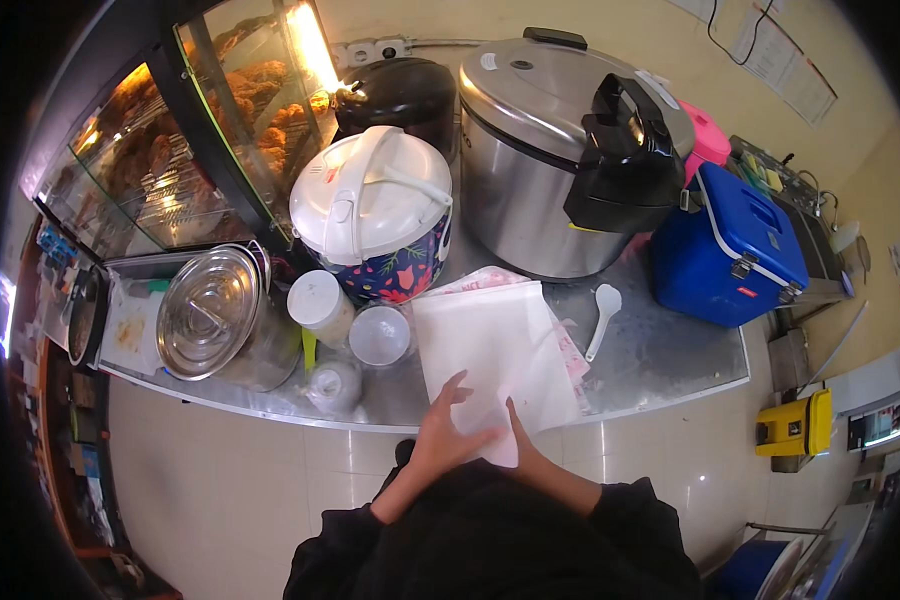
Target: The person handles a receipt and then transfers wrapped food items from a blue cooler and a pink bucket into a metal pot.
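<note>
Over the counter's front edge, a small piece of white paper (pixel 502 447) stands between my two hands. My right hand (pixel 526 444) is shut on it from the right, its fingers partly hidden behind the paper. My left hand (pixel 444 430) faces it with fingers spread and the thumb reaching across to the paper. Behind them lies a stack of white paper sheets (pixel 487 337), with pink-printed wrapping paper (pixel 568 346) showing from under it. To the right of the stack rests a white rice paddle (pixel 606 315).
Left stand a lidded steel pot (pixel 210 315), plastic tubs (pixel 319 307) and a floral rice cooker (pixel 397 274). Behind are a large steel rice warmer (pixel 532 202) and a heated display case (pixel 157 165) of fried food. A blue cooler box (pixel 727 255) sits at the steel counter's (pixel 667 352) right end.
</note>
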The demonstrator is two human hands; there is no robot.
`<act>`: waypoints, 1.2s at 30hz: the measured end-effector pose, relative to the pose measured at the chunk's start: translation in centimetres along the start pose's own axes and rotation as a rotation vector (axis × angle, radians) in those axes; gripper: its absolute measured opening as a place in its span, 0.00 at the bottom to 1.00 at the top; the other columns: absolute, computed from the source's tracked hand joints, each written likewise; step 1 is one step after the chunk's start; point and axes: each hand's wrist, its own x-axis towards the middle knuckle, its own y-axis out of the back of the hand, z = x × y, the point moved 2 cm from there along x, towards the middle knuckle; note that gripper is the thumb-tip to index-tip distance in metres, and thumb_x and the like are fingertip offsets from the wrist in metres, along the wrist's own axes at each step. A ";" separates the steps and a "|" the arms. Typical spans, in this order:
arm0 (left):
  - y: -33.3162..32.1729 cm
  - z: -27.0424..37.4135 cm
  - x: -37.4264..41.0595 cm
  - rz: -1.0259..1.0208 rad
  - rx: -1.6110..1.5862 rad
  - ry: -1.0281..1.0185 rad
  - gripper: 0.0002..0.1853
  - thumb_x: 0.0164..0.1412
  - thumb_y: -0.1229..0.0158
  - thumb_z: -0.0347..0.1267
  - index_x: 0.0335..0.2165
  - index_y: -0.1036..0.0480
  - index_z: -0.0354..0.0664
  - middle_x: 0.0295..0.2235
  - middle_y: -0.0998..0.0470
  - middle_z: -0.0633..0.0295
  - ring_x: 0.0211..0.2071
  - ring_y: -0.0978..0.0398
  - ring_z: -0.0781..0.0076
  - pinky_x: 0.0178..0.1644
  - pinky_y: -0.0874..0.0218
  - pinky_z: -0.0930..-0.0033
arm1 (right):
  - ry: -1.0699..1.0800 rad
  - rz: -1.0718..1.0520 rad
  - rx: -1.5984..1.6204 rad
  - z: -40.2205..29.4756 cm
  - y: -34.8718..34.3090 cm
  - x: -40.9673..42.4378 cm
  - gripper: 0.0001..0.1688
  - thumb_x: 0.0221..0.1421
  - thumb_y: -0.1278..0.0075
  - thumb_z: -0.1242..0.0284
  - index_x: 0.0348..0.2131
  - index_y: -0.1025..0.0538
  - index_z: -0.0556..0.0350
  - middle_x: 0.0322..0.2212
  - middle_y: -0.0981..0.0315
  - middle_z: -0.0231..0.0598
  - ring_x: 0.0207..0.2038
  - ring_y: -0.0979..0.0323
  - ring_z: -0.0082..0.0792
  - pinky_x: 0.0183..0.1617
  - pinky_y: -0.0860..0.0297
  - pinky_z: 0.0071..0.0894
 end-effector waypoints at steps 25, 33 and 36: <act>-1.7 -9.4 6.0 0.480 0.154 0.091 0.26 0.54 0.46 0.25 0.51 0.45 0.36 0.30 0.30 0.51 0.28 0.30 0.58 0.35 0.39 0.62 | 0.122 0.162 -0.548 -5.1 7.6 3.7 0.23 0.55 0.55 0.61 0.50 0.33 0.44 0.51 0.40 0.43 0.57 0.46 0.42 0.61 0.62 0.64; -5.7 -3.6 4.5 0.373 0.544 -0.279 0.34 0.55 0.48 0.33 0.58 0.51 0.37 0.58 0.49 0.47 0.60 0.54 0.49 0.62 0.66 0.45 | 0.105 0.193 -0.881 -0.1 5.5 5.2 0.34 0.55 0.59 0.55 0.59 0.43 0.42 0.62 0.58 0.45 0.64 0.60 0.44 0.62 0.67 0.65; -7.6 -3.4 5.4 0.109 0.607 -0.231 0.34 0.59 0.54 0.40 0.59 0.52 0.37 0.61 0.51 0.51 0.63 0.58 0.51 0.62 0.67 0.45 | 0.067 0.159 -0.998 0.7 5.5 5.6 0.34 0.55 0.60 0.56 0.59 0.43 0.44 0.61 0.57 0.46 0.64 0.61 0.45 0.61 0.67 0.66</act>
